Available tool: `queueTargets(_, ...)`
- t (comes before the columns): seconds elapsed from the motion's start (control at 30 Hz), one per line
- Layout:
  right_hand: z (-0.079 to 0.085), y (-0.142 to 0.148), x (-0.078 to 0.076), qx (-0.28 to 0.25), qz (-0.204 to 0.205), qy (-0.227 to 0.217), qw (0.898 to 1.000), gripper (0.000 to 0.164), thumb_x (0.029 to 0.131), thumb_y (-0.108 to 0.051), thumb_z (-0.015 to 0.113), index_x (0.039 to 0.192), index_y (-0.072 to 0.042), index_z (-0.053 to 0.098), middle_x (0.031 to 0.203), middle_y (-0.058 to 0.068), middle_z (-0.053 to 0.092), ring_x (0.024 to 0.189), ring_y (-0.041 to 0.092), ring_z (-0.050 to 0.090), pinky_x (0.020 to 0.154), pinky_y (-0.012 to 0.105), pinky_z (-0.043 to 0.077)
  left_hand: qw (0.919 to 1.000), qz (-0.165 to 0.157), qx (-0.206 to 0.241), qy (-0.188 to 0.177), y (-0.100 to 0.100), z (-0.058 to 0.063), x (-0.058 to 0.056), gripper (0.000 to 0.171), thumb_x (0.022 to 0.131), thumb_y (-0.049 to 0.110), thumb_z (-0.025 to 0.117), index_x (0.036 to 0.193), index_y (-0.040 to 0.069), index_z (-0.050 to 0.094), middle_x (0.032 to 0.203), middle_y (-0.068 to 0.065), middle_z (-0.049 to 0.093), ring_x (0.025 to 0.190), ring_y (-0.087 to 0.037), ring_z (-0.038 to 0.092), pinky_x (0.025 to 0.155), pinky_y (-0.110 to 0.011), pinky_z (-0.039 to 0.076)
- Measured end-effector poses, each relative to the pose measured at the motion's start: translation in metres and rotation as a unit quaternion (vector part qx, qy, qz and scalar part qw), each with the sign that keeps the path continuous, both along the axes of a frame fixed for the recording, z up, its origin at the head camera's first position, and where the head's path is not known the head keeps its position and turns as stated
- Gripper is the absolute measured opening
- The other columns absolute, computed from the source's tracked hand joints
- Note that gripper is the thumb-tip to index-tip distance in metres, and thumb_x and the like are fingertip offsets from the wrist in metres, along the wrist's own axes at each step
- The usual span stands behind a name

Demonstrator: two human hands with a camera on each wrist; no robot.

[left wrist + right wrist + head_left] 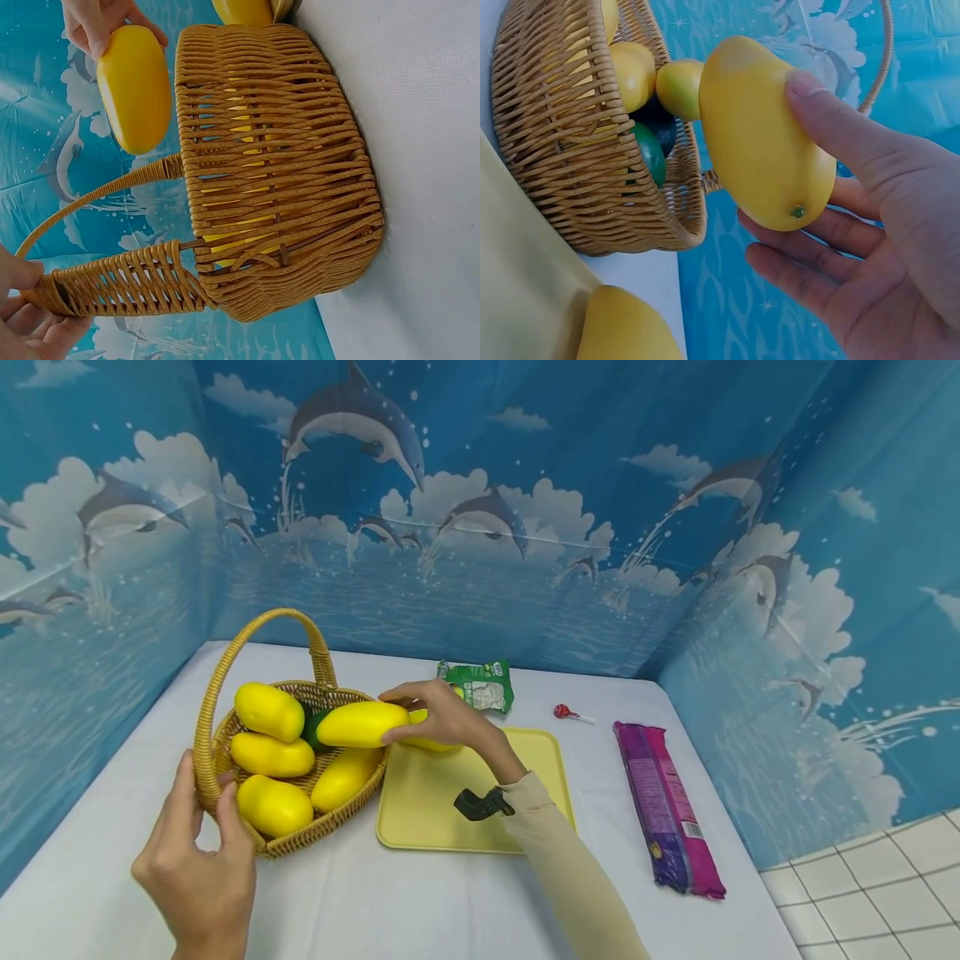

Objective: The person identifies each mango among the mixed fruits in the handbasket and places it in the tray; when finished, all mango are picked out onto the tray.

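Note:
My right hand (446, 718) holds a yellow mango (761, 135) between thumb and fingers, over the right side of a wicker basket (277, 172). With my left hand (206, 860) I grip the basket's arched handle (217, 693) low on its near side. Inside the basket lie several yellow mangoes (273, 806), plus a green fruit (649, 154) and a darker one behind it. Another mango (626, 330) sits on the yellow tray (427, 818), partly hidden behind my right hand in the head view.
Behind the tray is a green packet (487, 689). A red lollipop (564, 712) lies to its right. Farther right, a long purple-pink packet (667, 810) rests along the white table's (345, 902) edge. Dolphin-print curtains (465, 593) enclose the back and sides.

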State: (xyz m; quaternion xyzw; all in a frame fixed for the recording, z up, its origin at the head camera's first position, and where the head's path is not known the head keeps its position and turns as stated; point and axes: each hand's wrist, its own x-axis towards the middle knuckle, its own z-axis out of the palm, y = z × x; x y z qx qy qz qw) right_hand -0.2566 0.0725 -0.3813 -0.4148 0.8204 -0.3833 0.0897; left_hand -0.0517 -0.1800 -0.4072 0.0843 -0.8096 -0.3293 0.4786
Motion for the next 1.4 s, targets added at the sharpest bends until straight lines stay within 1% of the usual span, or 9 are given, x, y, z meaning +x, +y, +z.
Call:
queueTargets(0.17,-0.002,0.011,0.011,-0.017,-0.010,0.023,1.000,0.052,0.094,-0.020,0.087,0.140,-0.002,0.071,0.133,0.012,0.074,0.110,0.020,0.070,0.102,0.028,0.060,1.0000,0.000,0.000,-0.004,0.000,0.000,0.000,0.059,0.103,0.006,0.072,0.159,0.007,0.053,0.143,-0.024,0.067,0.117,-0.047,0.071,0.101,-0.004,0.042)
queueTargets(0.37,-0.006,0.023,0.025,-0.023,-0.028,0.026,0.999,0.052,0.094,-0.020,0.086,0.141,-0.004,0.070,0.135,0.010,0.072,0.116,0.021,0.069,0.104,0.032,0.059,0.9999,0.004,-0.001,-0.011,0.001,0.000,0.001,0.058,0.104,0.008,0.071,0.159,0.007,0.053,0.143,-0.025,0.066,0.118,-0.046,0.071,0.102,-0.004,0.041)
queueTargets(0.47,-0.007,0.029,0.032,-0.033,-0.038,0.019,0.999,0.054,0.094,-0.019,0.086,0.143,-0.004,0.068,0.137,0.011,0.071,0.121,0.023,0.068,0.106,0.034,0.059,0.9999,0.009,0.010,0.005,0.002,0.001,0.000,0.057,0.103,0.006,0.073,0.157,0.008,0.056,0.141,-0.023,0.068,0.115,-0.047,0.072,0.101,-0.004,0.043)
queueTargets(0.57,-0.008,0.034,0.037,-0.035,-0.050,0.025,0.998,0.054,0.094,-0.020,0.087,0.143,-0.006,0.068,0.138,0.009,0.071,0.123,0.024,0.068,0.105,0.034,0.060,0.9995,0.013,0.020,0.020,0.004,0.002,0.000,0.055,0.101,0.004,0.074,0.155,0.008,0.060,0.137,-0.022,0.071,0.113,-0.047,0.073,0.100,-0.004,0.043)
queueTargets(0.77,-0.014,0.047,0.043,-0.027,-0.079,0.044,0.996,0.055,0.093,-0.022,0.088,0.143,-0.007,0.070,0.138,0.007,0.073,0.120,0.023,0.070,0.100,0.032,0.062,0.9993,0.014,0.024,0.026,0.004,0.001,-0.001,0.056,0.100,0.002,0.075,0.154,0.008,0.060,0.137,-0.021,0.071,0.113,-0.046,0.073,0.100,-0.004,0.044)
queueTargets(0.93,-0.021,0.055,0.047,-0.044,-0.092,0.036,0.994,0.056,0.093,-0.019,0.088,0.143,-0.004,0.069,0.140,0.011,0.071,0.121,0.026,0.070,0.100,0.036,0.063,0.9984,0.013,0.037,0.040,0.005,-0.001,-0.003,0.057,0.097,-0.003,0.078,0.151,0.008,0.063,0.133,-0.021,0.073,0.112,-0.045,0.074,0.100,-0.005,0.045)
queueTargets(1.1,-0.026,0.062,0.052,-0.046,-0.107,0.043,0.992,0.056,0.091,-0.018,0.089,0.141,-0.002,0.070,0.138,0.013,0.072,0.119,0.027,0.071,0.099,0.031,0.063,0.9984,0.016,0.037,0.039,0.005,-0.001,-0.003,0.057,0.097,-0.002,0.078,0.151,0.007,0.064,0.132,-0.022,0.073,0.111,-0.046,0.074,0.100,-0.004,0.044)
queueTargets(1.2,-0.028,0.066,0.056,-0.040,-0.114,0.039,0.992,0.056,0.090,-0.018,0.090,0.141,-0.002,0.070,0.137,0.013,0.072,0.118,0.028,0.071,0.098,0.030,0.063,0.9994,0.010,0.024,0.024,0.003,-0.001,-0.002,0.057,0.100,0.001,0.075,0.154,0.007,0.060,0.135,-0.024,0.071,0.113,-0.046,0.073,0.100,-0.004,0.044)
queueTargets(1.4,-0.038,0.073,0.062,-0.031,-0.126,0.016,0.991,0.059,0.090,-0.018,0.090,0.143,-0.002,0.069,0.140,0.013,0.069,0.122,0.029,0.069,0.102,0.036,0.062,0.9995,0.006,0.023,0.020,0.004,0.000,-0.001,0.057,0.101,0.002,0.074,0.155,0.009,0.058,0.138,-0.022,0.070,0.115,-0.045,0.072,0.100,-0.004,0.044)
